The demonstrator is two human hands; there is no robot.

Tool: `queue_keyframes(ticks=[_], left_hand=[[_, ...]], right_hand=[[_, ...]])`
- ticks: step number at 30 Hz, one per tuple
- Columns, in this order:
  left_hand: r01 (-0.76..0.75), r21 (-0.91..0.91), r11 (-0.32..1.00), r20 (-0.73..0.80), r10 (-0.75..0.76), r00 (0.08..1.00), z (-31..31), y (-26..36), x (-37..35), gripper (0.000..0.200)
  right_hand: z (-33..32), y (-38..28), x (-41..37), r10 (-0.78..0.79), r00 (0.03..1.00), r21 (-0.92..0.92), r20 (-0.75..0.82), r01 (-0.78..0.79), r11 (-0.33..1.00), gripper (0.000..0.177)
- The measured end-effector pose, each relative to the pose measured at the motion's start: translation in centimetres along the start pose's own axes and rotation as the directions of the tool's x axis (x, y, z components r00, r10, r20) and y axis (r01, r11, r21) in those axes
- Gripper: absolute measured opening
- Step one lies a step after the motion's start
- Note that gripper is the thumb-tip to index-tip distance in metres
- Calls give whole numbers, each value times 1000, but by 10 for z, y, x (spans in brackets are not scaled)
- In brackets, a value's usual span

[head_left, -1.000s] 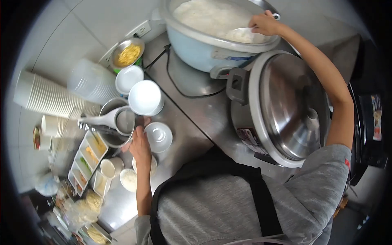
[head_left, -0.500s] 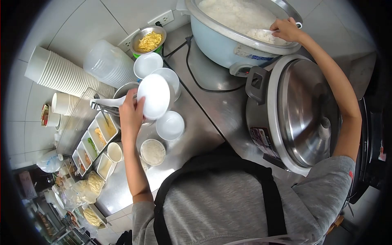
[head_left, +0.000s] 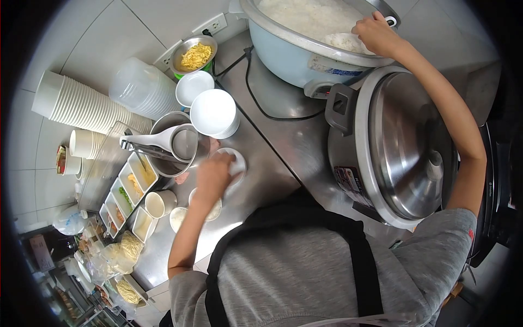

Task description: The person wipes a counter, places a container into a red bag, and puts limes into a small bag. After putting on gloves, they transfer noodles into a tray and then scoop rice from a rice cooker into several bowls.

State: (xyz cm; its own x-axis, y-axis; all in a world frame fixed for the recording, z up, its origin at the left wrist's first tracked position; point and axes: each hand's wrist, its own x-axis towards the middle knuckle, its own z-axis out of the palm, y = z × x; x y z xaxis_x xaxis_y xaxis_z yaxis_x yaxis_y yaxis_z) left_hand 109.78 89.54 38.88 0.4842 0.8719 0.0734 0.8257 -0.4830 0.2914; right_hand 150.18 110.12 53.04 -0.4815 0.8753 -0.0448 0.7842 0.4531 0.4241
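My left hand (head_left: pixel 215 173), blurred, has its fingers at the rim of a small white bowl (head_left: pixel 237 165) on the steel counter and appears to grip it. Partly behind that forearm are two white containers; the nearer-left one (head_left: pixel 177 217) holds rice. My right hand (head_left: pixel 375 35) is closed on a white rice paddle (head_left: pixel 390 21), mostly hidden by the fingers, over the rim of the large light-blue rice cooker (head_left: pixel 278 54). A clump of rice (head_left: pixel 348 42) lies just beside the fingers. A stack of white bowls (head_left: pixel 213 113) stands beyond my left hand.
A second, lidded cooker (head_left: pixel 406 147) sits below my right arm. Leftward are a metal pot (head_left: pixel 174 117) with a white ladle (head_left: pixel 158 138) and tongs across it, a topping tray (head_left: pixel 122 191), cup stacks (head_left: pixel 81 103) and a bowl of yellow shreds (head_left: pixel 196 55). A black cord (head_left: pixel 261 106) crosses the counter.
The white bowl my left hand held now sits on the stack, and that hand has moved down to the small bowl. My right hand has shifted slightly up and left.
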Motion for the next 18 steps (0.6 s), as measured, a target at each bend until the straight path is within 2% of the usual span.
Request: queue_keyframes(ticks=[2,5,7,9,10,12,15,16,18], left_hand=[[-136,176,975,138,112,984,40,0,-25,26],[-71,194,978,143,43,989,74,-12,-48,21],[27,47,999,78,-30,996,61,-10,-50,19],[137,-140,981,37,-134,990,37,-8,-47,18],[243,-344,907,131,-210,969,27,-11,-48,17],[441,-657,612,347,-273,897,5,-16,-45,16],[335,-849,408,248,-252,935,-68,18,-24,17],[231,-797,558,114,-236,965,-82,21,-19,22],[-1,-528,850,-191,-117,975,-100,27,0,21]], right_hand=[[-1,-3,3,-1,1000,6,3,1,1000,10],[-2,-2,3,-12,1000,-22,-12,12,1000,9],[3,0,1,-28,999,-32,-46,27,999,8],[0,-2,1,-4,1000,0,-10,4,1000,8],[-2,-2,2,11,1000,16,5,-11,1000,7],[3,0,1,-9,999,24,-44,10,1000,6],[5,2,-2,-14,998,25,-67,16,1000,6],[5,1,-1,-15,997,25,-70,17,1000,6],[1,-3,2,9,1000,-18,-25,-10,1000,8]])
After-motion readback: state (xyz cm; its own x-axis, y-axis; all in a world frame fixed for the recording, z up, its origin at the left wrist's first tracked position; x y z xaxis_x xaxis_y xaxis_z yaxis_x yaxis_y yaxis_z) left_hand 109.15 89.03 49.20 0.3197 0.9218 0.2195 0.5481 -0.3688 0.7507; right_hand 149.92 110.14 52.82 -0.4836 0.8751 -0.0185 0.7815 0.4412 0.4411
